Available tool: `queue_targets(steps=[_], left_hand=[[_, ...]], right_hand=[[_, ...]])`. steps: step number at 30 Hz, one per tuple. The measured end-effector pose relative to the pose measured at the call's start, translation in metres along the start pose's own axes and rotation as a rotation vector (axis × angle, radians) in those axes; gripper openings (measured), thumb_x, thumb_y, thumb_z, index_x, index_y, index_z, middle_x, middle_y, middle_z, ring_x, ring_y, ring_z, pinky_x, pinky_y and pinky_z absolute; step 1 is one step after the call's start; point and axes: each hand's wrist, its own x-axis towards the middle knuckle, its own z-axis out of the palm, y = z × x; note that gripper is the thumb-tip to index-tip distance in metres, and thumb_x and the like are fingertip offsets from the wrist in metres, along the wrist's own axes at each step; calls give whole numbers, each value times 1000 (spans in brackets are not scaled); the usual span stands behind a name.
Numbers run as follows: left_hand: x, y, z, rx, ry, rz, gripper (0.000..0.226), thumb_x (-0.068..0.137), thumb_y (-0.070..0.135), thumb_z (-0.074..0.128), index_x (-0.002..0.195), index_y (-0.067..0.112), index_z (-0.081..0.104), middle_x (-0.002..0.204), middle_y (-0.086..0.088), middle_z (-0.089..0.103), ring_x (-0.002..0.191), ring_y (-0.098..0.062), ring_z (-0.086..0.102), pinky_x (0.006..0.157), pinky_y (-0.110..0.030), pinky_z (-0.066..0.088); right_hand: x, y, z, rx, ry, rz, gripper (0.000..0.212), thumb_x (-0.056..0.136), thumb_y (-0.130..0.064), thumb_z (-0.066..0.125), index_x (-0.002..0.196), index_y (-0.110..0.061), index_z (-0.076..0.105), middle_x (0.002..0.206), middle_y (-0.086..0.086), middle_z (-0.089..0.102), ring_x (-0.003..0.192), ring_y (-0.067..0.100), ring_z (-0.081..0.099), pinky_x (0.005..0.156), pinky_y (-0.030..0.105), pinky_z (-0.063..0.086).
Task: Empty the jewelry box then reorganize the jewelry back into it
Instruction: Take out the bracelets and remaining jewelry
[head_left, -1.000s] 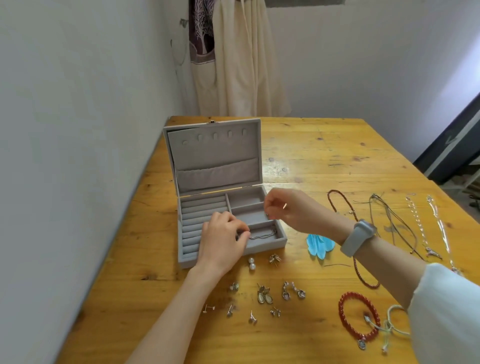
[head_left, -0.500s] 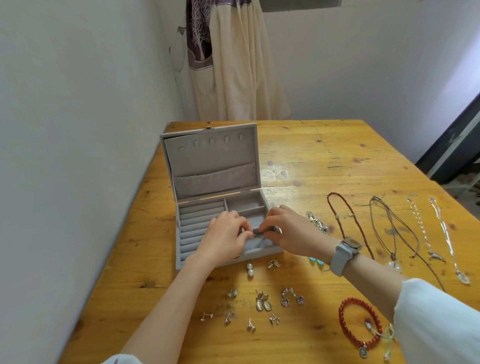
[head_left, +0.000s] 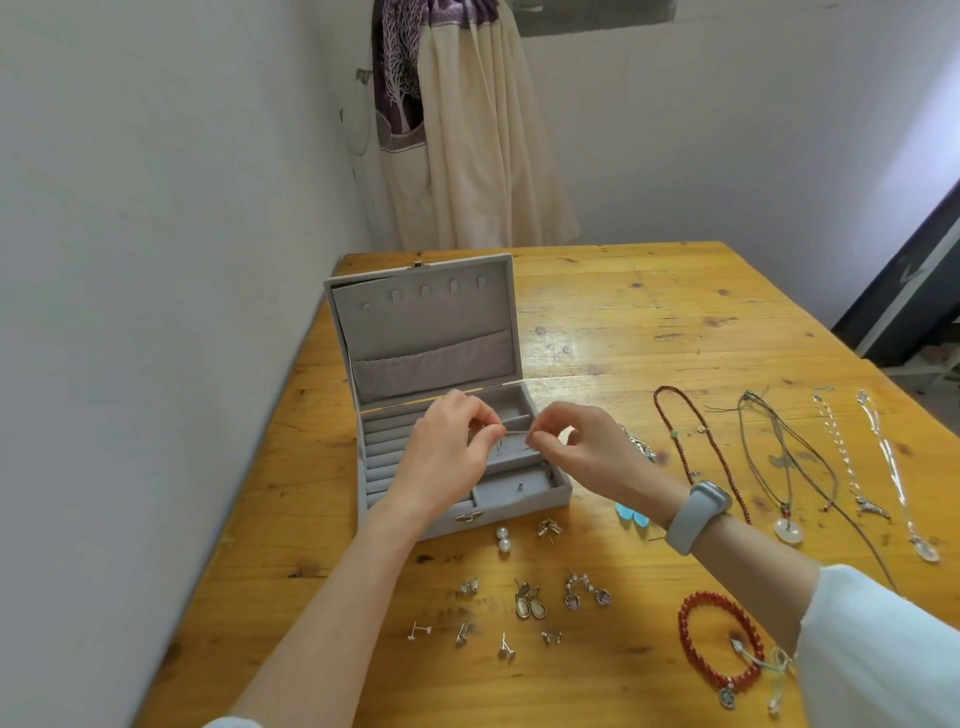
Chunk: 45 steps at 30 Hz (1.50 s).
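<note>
At centre left of the frame a grey velvet jewelry box (head_left: 415, 338) stands on the wooden table (head_left: 623, 322), its lid upright with a row of small tabs and a gathered pocket inside. The base holds ridged ring rolls on its left side and open compartments on its right; a tiny dark piece lies in the nearest compartment.

Above the box, the left hand (head_left: 447, 457) and the right hand (head_left: 576, 452) each pinch one end of a thin chain (head_left: 514, 432), stretched between their fingertips over the middle compartments. The right wrist wears a grey band (head_left: 696, 525).

In the lower middle of the frame, in front of the box, pearl studs (head_left: 503, 539), small earrings (head_left: 530, 603) and pins are scattered on the wood. At lower right lies a red bead bracelet (head_left: 717, 644). At right, several necklaces (head_left: 779, 457) are laid out in lines, side by side.

The table is knotty yellow pine, pushed against a pale wall at left. A cream curtain (head_left: 483, 130) with a purple patterned panel hangs in the upper middle, and a dark door frame shows at the right edge.
</note>
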Motion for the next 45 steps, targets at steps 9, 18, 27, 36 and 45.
queue_targets(steps=[9, 18, 27, 36, 45], left_hand=[[-9, 48, 26, -709, -60, -250, 9, 94, 12, 49, 89, 15, 55, 77, 4, 67, 70, 2, 62, 69, -13, 49], [-14, 138, 103, -799, -290, -217, 13, 87, 2, 57, 93, 14, 58, 83, -4, 64, 69, -12, 66, 70, -25, 54], [-42, 232, 212, -347, -482, 89, 26, 86, -2, 49, 95, 9, 71, 100, -9, 60, 82, -24, 66, 77, -31, 51], [-49, 248, 251, 84, -487, 353, 33, 92, 10, 43, 120, 19, 59, 116, -3, 53, 104, -27, 52, 78, -34, 44], [-43, 231, 250, 132, -382, 500, 26, 90, 27, 51, 112, 24, 64, 118, 6, 56, 112, -20, 38, 84, -33, 27]], right_hand=[[-33, -3, -42, 596, 85, 213, 6, 86, -3, 55, 83, -4, 61, 66, 6, 60, 62, 14, 59, 64, 22, 49], [-119, 38, -122, 235, 461, 264, 6, 86, -8, 60, 84, -9, 65, 64, 5, 56, 38, 10, 49, 42, 13, 36], [-230, 97, -174, -2, 659, 464, 8, 84, -9, 61, 83, -16, 65, 68, -3, 61, 49, 12, 57, 50, 12, 40], [-259, 128, -185, -324, 580, 673, 13, 87, -19, 56, 91, -20, 68, 86, -2, 67, 85, 18, 59, 73, 27, 44], [-266, 145, -180, -594, 669, 421, 15, 85, -12, 53, 89, -13, 68, 90, 3, 62, 88, 21, 53, 68, 29, 43]])
